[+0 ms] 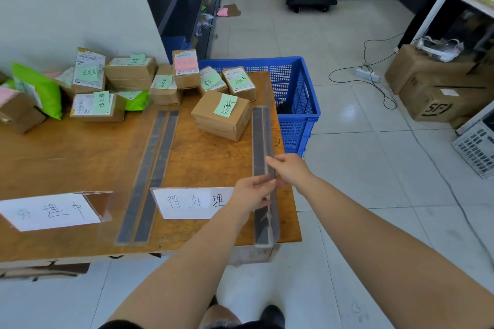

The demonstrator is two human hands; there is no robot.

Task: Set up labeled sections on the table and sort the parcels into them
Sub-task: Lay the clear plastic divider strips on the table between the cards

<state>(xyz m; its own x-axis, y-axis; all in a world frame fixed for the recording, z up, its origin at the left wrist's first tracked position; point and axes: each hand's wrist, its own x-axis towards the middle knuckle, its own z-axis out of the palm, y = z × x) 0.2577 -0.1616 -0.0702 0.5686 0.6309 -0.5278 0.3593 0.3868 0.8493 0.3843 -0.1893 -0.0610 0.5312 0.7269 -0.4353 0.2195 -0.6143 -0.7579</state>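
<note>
Lower centre of the frame: two bare forearms reach up toward the right end of a wooden table.

Left hand: fingers and thumb pinch the upright clear wall of an acrylic divider near its middle. Right hand: just above the left, fingers curled onto the same clear wall from the right side. The divider has a dark base strip and stands lengthwise along the table's right edge, its near end at the table's front edge.

Centre, just left of the left hand: a white sign card with handwritten characters in a clear stand, partly covered by the left wrist. Lower left: a second white sign card, also in a clear stand.

Between the two cards: a second divider lies along the table, two dark strips side by side.

Centre, between the dividers: a cardboard parcel with a green handwritten note on top.

Upper left, along the table's far edge: a cluster of cardboard parcels with green and pink notes, and green mailer bags.

Right of the table, on the tiled floor: a blue plastic crate. Far right: brown cartons and a power strip.
</note>
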